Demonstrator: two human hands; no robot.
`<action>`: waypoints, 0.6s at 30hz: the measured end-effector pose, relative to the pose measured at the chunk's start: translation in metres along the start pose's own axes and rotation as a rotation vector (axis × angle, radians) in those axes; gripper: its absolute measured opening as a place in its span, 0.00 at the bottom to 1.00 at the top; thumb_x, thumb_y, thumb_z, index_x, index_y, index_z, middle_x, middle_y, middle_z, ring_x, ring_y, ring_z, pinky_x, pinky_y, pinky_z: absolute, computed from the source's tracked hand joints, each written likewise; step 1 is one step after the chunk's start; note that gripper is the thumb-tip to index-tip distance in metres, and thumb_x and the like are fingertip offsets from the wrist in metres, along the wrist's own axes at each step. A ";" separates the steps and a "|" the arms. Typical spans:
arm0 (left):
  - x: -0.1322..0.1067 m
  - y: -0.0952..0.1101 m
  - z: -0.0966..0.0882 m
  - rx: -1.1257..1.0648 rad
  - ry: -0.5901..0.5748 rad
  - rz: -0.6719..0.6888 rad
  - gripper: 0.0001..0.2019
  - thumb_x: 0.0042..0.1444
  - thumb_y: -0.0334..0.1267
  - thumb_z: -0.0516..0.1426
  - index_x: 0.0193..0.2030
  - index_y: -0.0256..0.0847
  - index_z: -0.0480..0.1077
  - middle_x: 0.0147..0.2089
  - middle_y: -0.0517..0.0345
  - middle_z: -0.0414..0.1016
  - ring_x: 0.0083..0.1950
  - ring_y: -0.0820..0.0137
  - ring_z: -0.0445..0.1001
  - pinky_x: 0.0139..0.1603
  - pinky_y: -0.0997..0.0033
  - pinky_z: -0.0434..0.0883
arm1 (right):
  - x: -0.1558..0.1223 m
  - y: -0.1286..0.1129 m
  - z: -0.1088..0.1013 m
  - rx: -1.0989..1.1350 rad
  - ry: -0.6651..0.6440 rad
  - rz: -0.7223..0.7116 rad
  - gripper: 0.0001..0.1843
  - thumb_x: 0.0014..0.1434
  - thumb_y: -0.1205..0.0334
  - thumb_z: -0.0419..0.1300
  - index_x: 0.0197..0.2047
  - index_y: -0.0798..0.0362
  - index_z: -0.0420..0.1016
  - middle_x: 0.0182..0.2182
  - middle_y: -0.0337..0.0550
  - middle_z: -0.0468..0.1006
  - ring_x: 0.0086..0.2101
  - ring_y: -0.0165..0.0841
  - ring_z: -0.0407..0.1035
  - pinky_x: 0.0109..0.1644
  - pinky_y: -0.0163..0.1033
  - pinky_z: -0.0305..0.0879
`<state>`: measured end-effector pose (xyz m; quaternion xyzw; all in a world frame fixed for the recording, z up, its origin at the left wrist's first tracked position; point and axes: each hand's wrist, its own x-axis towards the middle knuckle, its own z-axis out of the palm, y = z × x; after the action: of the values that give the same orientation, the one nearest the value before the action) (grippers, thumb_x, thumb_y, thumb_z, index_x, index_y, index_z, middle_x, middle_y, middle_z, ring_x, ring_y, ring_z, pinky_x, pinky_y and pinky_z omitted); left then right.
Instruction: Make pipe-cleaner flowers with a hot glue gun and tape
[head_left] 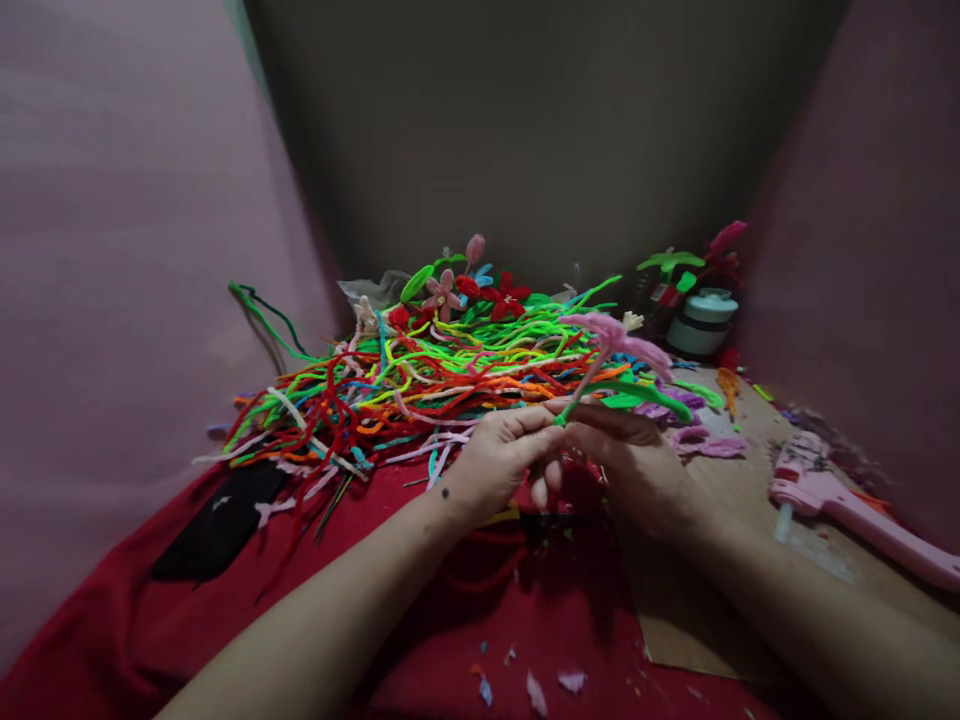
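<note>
A pink pipe-cleaner flower point(619, 338) stands tilted up between my hands, its stem pinched low down where green pipe cleaner wraps it. Green leaves point(630, 393) stick out to the right from the stem. My left hand point(510, 450) closes thumb and fingers on the green part of the stem. Close against it, my right hand point(634, 455) has its fingers closed at the same spot, by the base of the leaves. The far fingers of both hands are partly hidden.
A heap of colourful pipe cleaners point(450, 365) lies behind my hands, with finished flowers point(506, 297) at its back. On the right are a pink glue gun point(832, 495), cardboard point(690, 640) and a lidded jar point(703, 322). A black flat object point(217, 525) lies left on red cloth point(450, 660).
</note>
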<state>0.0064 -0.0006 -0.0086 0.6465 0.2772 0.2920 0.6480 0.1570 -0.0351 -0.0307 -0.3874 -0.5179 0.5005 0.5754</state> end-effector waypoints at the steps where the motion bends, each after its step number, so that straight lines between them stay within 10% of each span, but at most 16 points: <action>1: 0.000 -0.001 -0.002 -0.043 -0.026 -0.009 0.13 0.55 0.42 0.55 0.25 0.35 0.66 0.18 0.62 0.69 0.14 0.81 0.64 0.16 0.83 0.59 | 0.000 -0.001 0.000 0.006 -0.003 -0.003 0.15 0.50 0.57 0.64 0.43 0.50 0.78 0.32 0.42 0.79 0.38 0.39 0.72 0.39 0.43 0.67; 18: 0.004 -0.009 -0.009 -0.466 -0.350 -0.146 0.10 0.57 0.40 0.52 0.31 0.35 0.66 0.14 0.70 0.59 0.09 0.84 0.46 0.13 0.80 0.58 | 0.006 0.009 -0.006 0.080 -0.049 -0.040 0.11 0.50 0.61 0.64 0.39 0.48 0.80 0.42 0.42 0.78 0.44 0.39 0.69 0.51 0.46 0.62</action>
<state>0.0025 0.0083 -0.0172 0.4994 0.1327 0.1844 0.8361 0.1606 -0.0274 -0.0396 -0.3413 -0.5190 0.5185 0.5876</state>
